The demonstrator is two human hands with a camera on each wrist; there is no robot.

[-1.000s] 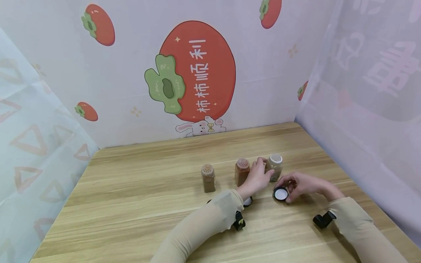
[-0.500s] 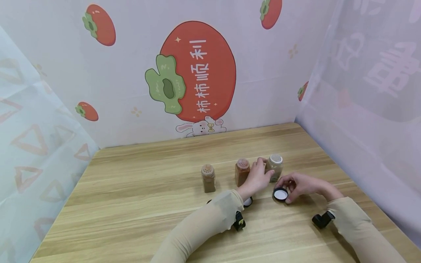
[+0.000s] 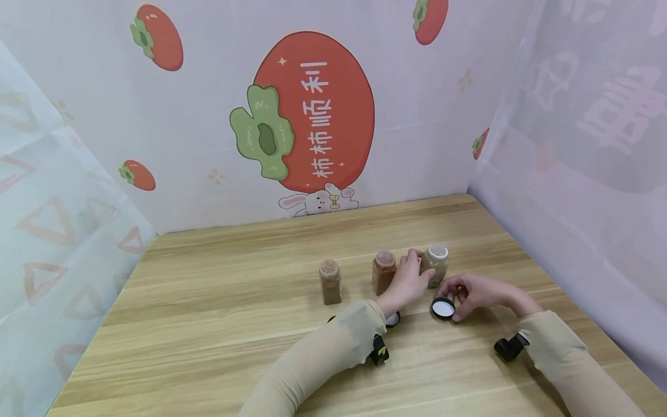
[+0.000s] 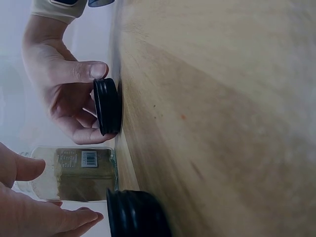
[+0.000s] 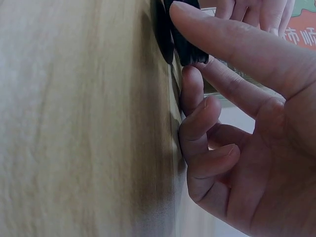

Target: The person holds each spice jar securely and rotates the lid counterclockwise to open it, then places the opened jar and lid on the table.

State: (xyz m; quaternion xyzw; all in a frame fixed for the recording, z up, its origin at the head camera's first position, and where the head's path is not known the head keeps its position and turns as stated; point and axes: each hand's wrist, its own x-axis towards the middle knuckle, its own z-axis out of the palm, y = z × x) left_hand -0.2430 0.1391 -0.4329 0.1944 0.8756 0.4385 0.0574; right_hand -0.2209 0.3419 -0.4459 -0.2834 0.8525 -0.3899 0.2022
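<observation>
My left hand (image 3: 409, 285) holds the rightmost spice jar (image 3: 439, 267), its thumb and fingers on either side of the glass. The jar stands upright, with a white-rimmed top and pale brown powder inside. In the left wrist view, a barcode label shows on this jar (image 4: 81, 177). Just in front of it, my right hand (image 3: 478, 293) pinches a black lid (image 3: 443, 308) between thumb and fingers. The lid's white inside faces up and towards me, and its lower edge is right at the tabletop. In the right wrist view, the thumb lies against the black lid (image 5: 186, 42).
A jar of reddish-brown powder (image 3: 383, 275) stands left of my left hand, and a narrower brown spice jar (image 3: 330, 284) further left. Both have perforated tops. Another black lid (image 3: 393, 319) lies partly behind my left wrist. The wooden table (image 3: 234, 272) meets a printed cloth backdrop.
The black lid in my right hand has shifted slightly left and tipped back a little. My left hand and the jars stay in place.
</observation>
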